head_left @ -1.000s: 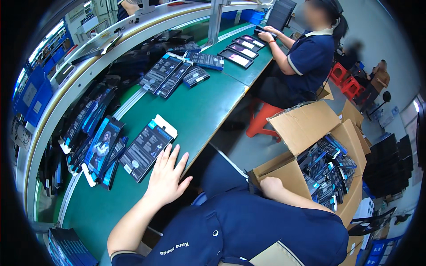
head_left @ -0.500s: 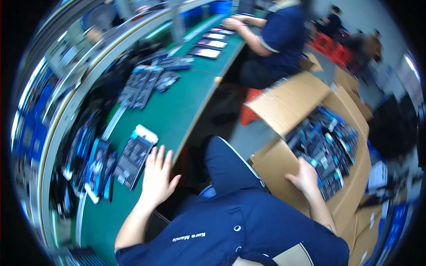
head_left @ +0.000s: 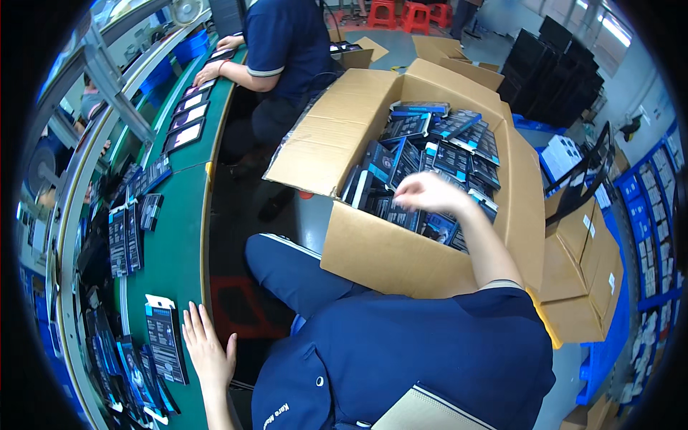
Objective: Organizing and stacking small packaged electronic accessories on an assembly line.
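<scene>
My left hand (head_left: 208,351) lies with fingers spread at the edge of the green workbench (head_left: 188,236). Just beside its fingertips is a flat black retail box (head_left: 165,342) with a white open flap at its far end. My right hand (head_left: 433,192) is over a big open cardboard carton (head_left: 401,251), its fingers curled together and pointing down. Under it, the carton is filled with black-and-blue flat boxes (head_left: 451,158), lying at many angles. Whether a box is between the right fingers is hidden.
More flat boxes (head_left: 125,240) lie along the bench's left side, with several propped nearer me (head_left: 136,369). Farther along, a person (head_left: 290,57) handles flat dark items in a row (head_left: 188,134). Another carton (head_left: 580,265) and blue shelving (head_left: 656,208) stand at right.
My view has swung to the right. My right hand has left the carton's near flap and reached over the boxes inside. My left hand stays spread at the bench edge.
</scene>
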`<state>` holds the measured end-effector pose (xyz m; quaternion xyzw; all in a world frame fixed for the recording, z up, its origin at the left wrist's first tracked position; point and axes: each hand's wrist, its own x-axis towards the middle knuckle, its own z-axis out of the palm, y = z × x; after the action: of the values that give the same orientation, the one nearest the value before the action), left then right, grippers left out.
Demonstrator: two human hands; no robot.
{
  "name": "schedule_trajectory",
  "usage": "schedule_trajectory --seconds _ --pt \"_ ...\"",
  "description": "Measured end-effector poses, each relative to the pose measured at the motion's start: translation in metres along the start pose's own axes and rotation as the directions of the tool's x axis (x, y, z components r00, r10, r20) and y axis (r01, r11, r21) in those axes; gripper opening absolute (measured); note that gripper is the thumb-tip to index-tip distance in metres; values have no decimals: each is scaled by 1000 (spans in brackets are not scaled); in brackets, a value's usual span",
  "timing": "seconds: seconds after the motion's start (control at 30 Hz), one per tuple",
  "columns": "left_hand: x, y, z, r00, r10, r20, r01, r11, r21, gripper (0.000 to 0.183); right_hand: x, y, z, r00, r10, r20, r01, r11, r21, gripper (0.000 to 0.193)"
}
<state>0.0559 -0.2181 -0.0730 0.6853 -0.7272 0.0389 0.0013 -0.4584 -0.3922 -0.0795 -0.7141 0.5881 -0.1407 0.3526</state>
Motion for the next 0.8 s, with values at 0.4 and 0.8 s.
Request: schedule_trajectory --seconds 0.4,0.8 --pt "-9 -11 -13 997 69 -22 -70 996 -52 65 -6 73 -55 975 174 -141 -222 832 -508 79" --pt "-14 -16 -7 996 86 -1 -85 995 -51 59 -1 -18 -30 1000 -2 -9 -1 950 -312 61"
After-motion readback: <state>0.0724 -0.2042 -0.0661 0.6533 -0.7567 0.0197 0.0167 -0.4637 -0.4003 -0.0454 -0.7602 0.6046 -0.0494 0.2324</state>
